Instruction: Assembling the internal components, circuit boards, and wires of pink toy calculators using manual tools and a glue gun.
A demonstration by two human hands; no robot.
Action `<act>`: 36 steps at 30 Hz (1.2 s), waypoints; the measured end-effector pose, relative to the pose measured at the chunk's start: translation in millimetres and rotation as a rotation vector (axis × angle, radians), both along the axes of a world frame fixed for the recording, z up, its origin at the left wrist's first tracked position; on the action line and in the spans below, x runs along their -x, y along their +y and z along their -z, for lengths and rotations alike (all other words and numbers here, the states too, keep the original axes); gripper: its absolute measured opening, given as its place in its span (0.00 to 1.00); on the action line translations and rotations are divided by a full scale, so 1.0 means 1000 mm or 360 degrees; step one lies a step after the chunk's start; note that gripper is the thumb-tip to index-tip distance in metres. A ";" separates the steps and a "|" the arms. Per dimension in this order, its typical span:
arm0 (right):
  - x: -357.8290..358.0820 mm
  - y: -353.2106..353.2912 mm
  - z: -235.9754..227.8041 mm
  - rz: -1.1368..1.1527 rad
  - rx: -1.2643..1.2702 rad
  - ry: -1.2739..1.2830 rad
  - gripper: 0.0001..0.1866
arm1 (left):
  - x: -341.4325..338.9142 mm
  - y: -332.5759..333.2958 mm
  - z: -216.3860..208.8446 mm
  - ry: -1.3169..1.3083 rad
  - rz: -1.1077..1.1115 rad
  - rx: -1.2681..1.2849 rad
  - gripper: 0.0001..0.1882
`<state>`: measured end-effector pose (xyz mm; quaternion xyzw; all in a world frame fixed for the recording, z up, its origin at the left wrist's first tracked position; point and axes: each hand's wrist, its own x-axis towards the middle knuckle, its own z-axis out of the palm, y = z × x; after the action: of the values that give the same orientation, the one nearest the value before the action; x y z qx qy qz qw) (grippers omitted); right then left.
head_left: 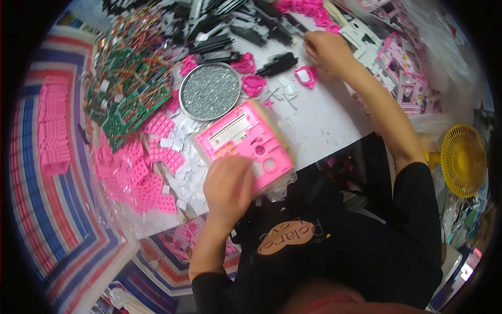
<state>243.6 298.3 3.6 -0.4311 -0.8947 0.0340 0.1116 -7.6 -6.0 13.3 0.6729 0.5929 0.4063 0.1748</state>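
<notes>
A pink plastic casing [260, 137] with slots, round openings and a pale strip lies on a yellowish pad in front of me. My left hand [228, 183] is at its near left corner, fingers curled and blurred. Farther off to the right, my right hand [328, 51] is bent with its fingers drawn together at the edge of the black parts pile [261, 29]. Whatever its fingertips hold is hidden. Below that hand lies a pink ring-shaped piece [306, 77] with a white centre. A round tin of small silvery screws [210, 91] stands just beyond the casing.
Green circuit boards with tangled wires [133, 83] heap up at the left. Nearer are pink keypad sheets [133, 175] and scattered white bits [191, 170]. White and pink printed panels [402, 73] fill the far right beside clear plastic. A yellow fan [464, 160] stands to the right.
</notes>
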 end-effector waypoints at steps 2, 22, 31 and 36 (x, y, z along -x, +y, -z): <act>0.016 -0.039 -0.018 -0.0475 0.0092 0.0232 0.09 | -0.008 0.008 -0.008 -0.0257 -0.0174 0.0193 0.08; 0.088 -0.185 -0.028 -0.0457 0.0908 0.1279 0.04 | -0.005 0.004 0.002 -0.0130 -0.0007 0.0118 0.15; 0.081 -0.188 0.007 -0.0677 0.0124 0.0571 0.08 | 0.006 -0.010 0.020 0.0645 0.0086 0.0253 0.22; 0.084 -0.198 0.011 -0.0532 0.0026 0.0439 0.07 | 0.006 -0.011 0.023 0.0625 0.0074 0.0261 0.22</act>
<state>159.6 100.0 -7.0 -0.2688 -0.9298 0.1180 0.2222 -14.0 -17.2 -10.0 0.7362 0.6310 0.2138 0.1194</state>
